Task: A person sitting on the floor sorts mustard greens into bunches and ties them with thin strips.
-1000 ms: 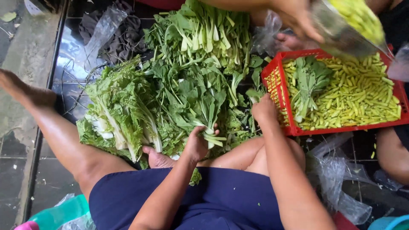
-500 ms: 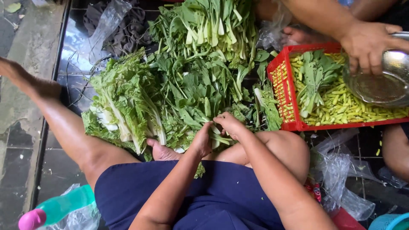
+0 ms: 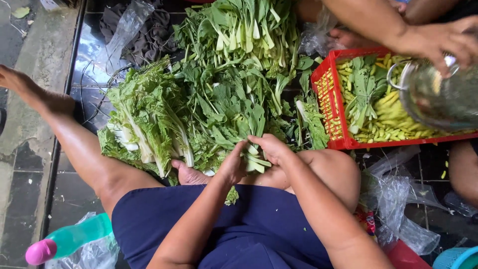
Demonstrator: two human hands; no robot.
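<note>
Left hand [image 3: 234, 167] and right hand [image 3: 271, 148] close together around a bunch of leafy greens [image 3: 256, 162], stalk ends toward the lap. A larger greens pile [image 3: 219, 89] lies beyond on the floor. Right of it, a red crate [image 3: 331, 107] holds yellow-green beans [image 3: 393, 117]; another person's hand [image 3: 440, 40] tilts a metal bowl [image 3: 440, 97] above it.

A clear plastic bag [image 3: 122, 32] lies crumpled at the top left. More clear bags [image 3: 403, 209] sit at the bottom right. A green bottle with a pink cap [image 3: 67, 241] lies bottom left.
</note>
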